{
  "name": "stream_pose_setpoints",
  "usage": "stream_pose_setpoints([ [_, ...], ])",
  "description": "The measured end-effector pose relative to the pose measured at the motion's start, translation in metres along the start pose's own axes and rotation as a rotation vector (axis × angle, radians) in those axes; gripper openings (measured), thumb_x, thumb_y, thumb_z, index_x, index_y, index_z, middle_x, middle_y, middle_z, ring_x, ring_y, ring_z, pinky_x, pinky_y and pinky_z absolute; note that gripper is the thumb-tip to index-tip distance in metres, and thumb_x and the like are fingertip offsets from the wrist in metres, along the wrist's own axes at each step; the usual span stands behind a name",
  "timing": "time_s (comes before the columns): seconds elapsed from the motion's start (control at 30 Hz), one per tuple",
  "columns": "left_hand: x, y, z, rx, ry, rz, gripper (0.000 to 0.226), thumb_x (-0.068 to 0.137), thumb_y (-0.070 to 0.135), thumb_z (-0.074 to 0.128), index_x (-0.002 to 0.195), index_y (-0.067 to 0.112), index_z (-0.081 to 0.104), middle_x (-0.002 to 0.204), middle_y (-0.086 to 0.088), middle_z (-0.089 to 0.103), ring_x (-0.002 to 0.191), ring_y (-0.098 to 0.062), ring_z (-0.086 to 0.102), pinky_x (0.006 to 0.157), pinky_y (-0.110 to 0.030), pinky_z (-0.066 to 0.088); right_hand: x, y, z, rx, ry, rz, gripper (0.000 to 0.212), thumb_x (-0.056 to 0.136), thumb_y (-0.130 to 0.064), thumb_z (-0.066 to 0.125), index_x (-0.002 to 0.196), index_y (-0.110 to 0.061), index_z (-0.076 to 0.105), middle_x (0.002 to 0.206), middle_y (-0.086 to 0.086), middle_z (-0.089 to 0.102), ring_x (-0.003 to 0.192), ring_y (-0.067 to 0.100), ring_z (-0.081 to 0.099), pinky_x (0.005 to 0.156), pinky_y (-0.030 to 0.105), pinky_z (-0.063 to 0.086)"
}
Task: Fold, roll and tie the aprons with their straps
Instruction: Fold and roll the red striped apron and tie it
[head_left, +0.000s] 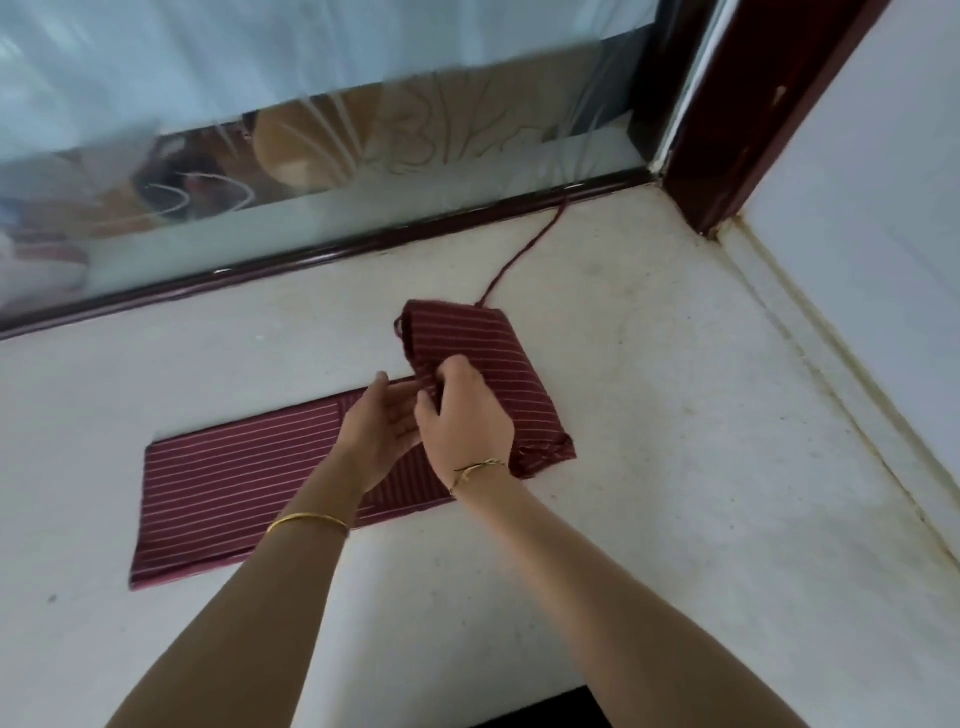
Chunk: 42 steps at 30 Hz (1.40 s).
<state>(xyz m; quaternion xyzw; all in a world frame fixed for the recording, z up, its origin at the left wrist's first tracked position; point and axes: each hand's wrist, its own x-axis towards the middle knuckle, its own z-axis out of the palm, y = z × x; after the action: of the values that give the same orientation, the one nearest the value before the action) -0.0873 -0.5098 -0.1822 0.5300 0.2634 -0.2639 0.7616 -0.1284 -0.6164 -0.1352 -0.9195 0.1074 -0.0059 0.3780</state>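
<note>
White desk (675, 467) below a glazed partition (311, 78): the striped apron (234, 493) lies folded into a strip, its right end partly rolled. The right hand (467, 426) grips the rolled end, and the left hand (382, 431) rests open-palmed beside it. The strap (521, 253) trails loose, so by my assessment rolling is unfinished and tying not begun.

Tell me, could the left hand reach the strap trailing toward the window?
Probably yes: the strap lies uncovered on the counter past the roll, and the left hand is open.

Lighting was bright and diffuse, strongest at the frosted window (260, 62). Shadows on the white ledge (675, 415) were faint. Window reflections appeared smeared; wide-angle distortion bent the edges.
</note>
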Motion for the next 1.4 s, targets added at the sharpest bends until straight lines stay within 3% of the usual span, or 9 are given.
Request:
stream_pose_setpoints([
  [0.23, -0.009, 0.031, -0.047, 0.073, -0.117, -0.064, 0.063, 0.095, 0.061, 0.028, 0.109, 0.011, 0.063, 0.095, -0.004, 0.07, 0.094, -0.02, 0.063, 0.087, -0.036, 0.048, -0.006, -0.027, 0.069, -0.127, -0.156, -0.021, 0.023, 0.095, -0.028, 0.051, 0.112, -0.015, 0.044, 0.108, 0.004, 0.056, 0.098, 0.023, 0.058, 0.072, 0.038, 0.05],
  [0.37, -0.002, 0.038, -0.063, 0.166, -0.008, -0.064, 0.037, 0.093, 0.039, 0.054, 0.11, 0.007, 0.063, 0.102, -0.01, 0.068, 0.095, -0.024, 0.064, 0.084, -0.038, 0.052, -0.006, -0.033, 0.092, -0.129, -0.257, -0.039, 0.027, 0.094, -0.025, 0.053, 0.115, -0.012, 0.041, 0.113, 0.007, 0.055, 0.101, 0.025, 0.057, 0.078, 0.038, 0.049],
  [0.5, 0.008, 0.035, -0.071, 0.412, 0.203, 0.018, 0.012, 0.09, 0.02, 0.062, 0.089, 0.009, 0.06, 0.085, -0.009, 0.063, 0.072, -0.02, 0.059, 0.067, -0.031, 0.052, -0.008, -0.027, 0.103, -0.114, -0.386, -0.073, 0.028, 0.094, -0.025, 0.052, 0.115, -0.01, 0.043, 0.115, 0.008, 0.055, 0.101, 0.025, 0.058, 0.08, 0.034, 0.047],
  [0.63, 0.014, 0.032, -0.084, 0.544, 0.268, 0.014, 0.018, 0.093, 0.02, 0.056, 0.104, 0.006, 0.06, 0.087, -0.009, 0.064, 0.071, -0.022, 0.058, 0.064, -0.031, 0.047, -0.009, -0.022, 0.098, -0.059, -0.535, -0.082, 0.026, 0.091, -0.032, 0.054, 0.111, -0.015, 0.051, 0.101, 0.0, 0.058, 0.092, 0.019, 0.058, 0.078, 0.034, 0.049],
  [0.73, 0.015, 0.032, -0.094, 0.451, 0.288, -0.115, 0.019, 0.096, 0.019, 0.052, 0.112, 0.01, 0.056, 0.097, -0.009, 0.061, 0.086, -0.024, 0.058, 0.074, -0.034, 0.046, -0.008, -0.018, 0.086, -0.077, -0.286, -0.077, 0.015, 0.092, -0.03, 0.051, 0.104, -0.022, 0.056, 0.09, -0.008, 0.058, 0.077, 0.01, 0.059, 0.069, 0.03, 0.053],
  [0.9, 0.009, 0.031, -0.106, 0.356, 0.356, -0.151, 0.01, 0.093, 0.018, 0.049, 0.1, 0.011, 0.051, 0.085, -0.005, 0.053, 0.075, -0.017, 0.049, 0.065, -0.031, 0.041, 0.009, 0.013, 0.062, -0.313, 0.157, 0.077, 0.028, 0.091, -0.011, 0.051, 0.118, -0.016, 0.054, 0.112, 0.002, 0.051, 0.097, 0.016, 0.05, 0.071, 0.026, 0.049],
  [1.03, 0.013, 0.026, -0.118, 0.391, 0.439, -0.064, 0.017, 0.093, 0.019, 0.047, 0.105, 0.01, 0.055, 0.084, -0.004, 0.054, 0.081, -0.02, 0.05, 0.068, -0.033, 0.042, 0.012, 0.036, 0.064, -0.279, 0.061, 0.247, 0.032, 0.093, -0.005, 0.047, 0.124, -0.01, 0.046, 0.12, 0.008, 0.044, 0.084, 0.02, 0.056, 0.066, 0.028, 0.05],
  [1.2, 0.012, 0.005, -0.125, 0.798, 0.604, 0.192, 0.034, 0.101, 0.024, 0.034, 0.123, 0.004, 0.049, 0.099, -0.009, 0.059, 0.085, -0.024, 0.056, 0.07, -0.035, 0.042, 0.021, 0.049, 0.071, -0.286, -0.16, 0.183, 0.031, 0.095, -0.005, 0.041, 0.126, -0.007, 0.046, 0.127, 0.009, 0.043, 0.087, 0.023, 0.058, 0.074, 0.029, 0.049],
  [1.4, 0.005, -0.006, -0.118, 1.157, 0.743, 0.234, 0.026, 0.103, 0.029, 0.022, 0.104, 0.009, 0.039, 0.064, -0.003, 0.05, 0.052, -0.02, 0.047, 0.048, -0.03, 0.033, 0.035, 0.061, 0.054, -0.402, 0.011, 0.407, 0.038, 0.092, -0.036, 0.056, 0.121, -0.013, 0.045, 0.117, 0.007, 0.049, 0.102, 0.024, 0.051, 0.076, 0.033, 0.046],
])
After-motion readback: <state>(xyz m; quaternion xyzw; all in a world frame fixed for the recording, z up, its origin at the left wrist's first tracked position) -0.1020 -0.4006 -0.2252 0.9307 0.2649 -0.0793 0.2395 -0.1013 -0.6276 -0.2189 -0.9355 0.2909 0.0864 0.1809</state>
